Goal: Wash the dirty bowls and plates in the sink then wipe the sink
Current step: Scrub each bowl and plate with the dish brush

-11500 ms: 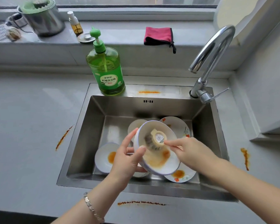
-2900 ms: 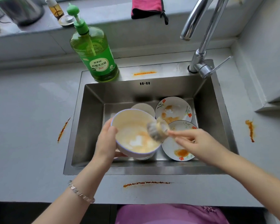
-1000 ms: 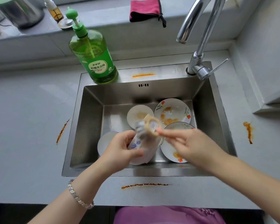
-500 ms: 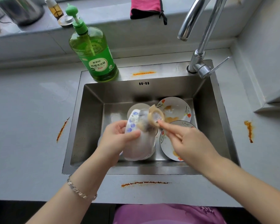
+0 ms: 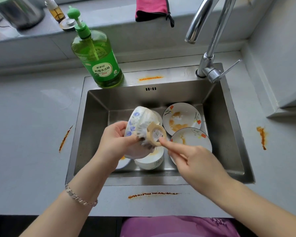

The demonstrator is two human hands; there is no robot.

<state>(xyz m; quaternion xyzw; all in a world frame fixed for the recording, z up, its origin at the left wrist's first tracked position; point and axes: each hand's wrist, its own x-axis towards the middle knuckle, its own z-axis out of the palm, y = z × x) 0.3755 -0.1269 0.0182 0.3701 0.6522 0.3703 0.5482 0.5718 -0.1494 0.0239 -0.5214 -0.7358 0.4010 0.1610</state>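
My left hand grips a white bowl with blue flowers by its rim, turned so its outside faces up, above the steel sink. My right hand holds a round scrubbing brush with a beige handle and presses its bristles against the bowl's outer wall. Beneath the held bowl stands another white bowl with orange sauce. Two flower-patterned plates lie to the right, the far plate smeared orange and the near plate partly hidden by my right hand.
A green dish soap bottle stands at the sink's back left corner. The tap rises at the back right. A pink cloth lies on the windowsill. Orange sauce streaks mark the counter and the sink's rim.
The bowl was turned from inside-up to outside-up in my left hand. The brush moved from the bowl's inside to its outer wall and keeps rubbing there.
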